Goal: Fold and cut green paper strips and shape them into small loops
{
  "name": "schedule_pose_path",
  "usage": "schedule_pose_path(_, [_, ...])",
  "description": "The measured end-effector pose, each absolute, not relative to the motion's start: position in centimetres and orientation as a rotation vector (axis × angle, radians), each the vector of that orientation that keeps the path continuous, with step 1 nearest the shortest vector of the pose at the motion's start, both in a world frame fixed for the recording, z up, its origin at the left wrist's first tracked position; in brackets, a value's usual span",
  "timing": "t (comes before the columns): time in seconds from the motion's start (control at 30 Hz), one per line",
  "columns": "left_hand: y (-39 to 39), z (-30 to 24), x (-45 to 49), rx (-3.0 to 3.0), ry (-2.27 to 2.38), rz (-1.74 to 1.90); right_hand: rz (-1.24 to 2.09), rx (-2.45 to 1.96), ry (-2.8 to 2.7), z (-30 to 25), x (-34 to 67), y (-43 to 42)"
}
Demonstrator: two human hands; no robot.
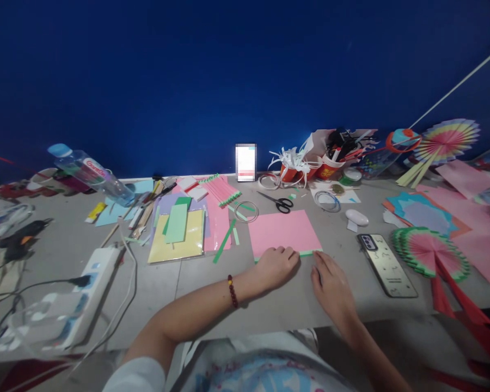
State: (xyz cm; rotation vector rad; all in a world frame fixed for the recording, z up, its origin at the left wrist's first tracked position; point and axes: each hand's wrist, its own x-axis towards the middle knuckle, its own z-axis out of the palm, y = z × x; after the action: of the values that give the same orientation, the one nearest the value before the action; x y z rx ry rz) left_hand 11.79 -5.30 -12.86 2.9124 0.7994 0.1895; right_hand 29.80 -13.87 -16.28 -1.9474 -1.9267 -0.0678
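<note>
A pink sheet of paper [283, 231] lies flat in front of me, with a narrow green strip [306, 252] along its near edge. My left hand [277, 267] rests on that near edge, fingers curled and pressed down; whether anything is under them is hidden. At the near right corner, my right hand [332, 280] touches the end of the green strip with its fingers stretched out. Black-handled scissors [281, 203] lie just beyond the sheet. Loose green paper strips [225, 242] are to the left of it.
Left of the sheet lie a yellow paper pack [191, 250] and a power strip [90, 294] with cables. A phone [387, 267] and a pink-green paper fan [416, 250] lie on the right. A bottle [93, 174] and red cups [329, 170] are farther back.
</note>
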Motion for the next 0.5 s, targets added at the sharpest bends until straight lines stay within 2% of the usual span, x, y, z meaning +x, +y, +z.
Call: schedule_pose_path(0.5, [-5.26, -13.12, 11.87, 2.905, 0.811, 0.208, -0.13, -1.895, -1.925, -16.64, 29.88, -13.88])
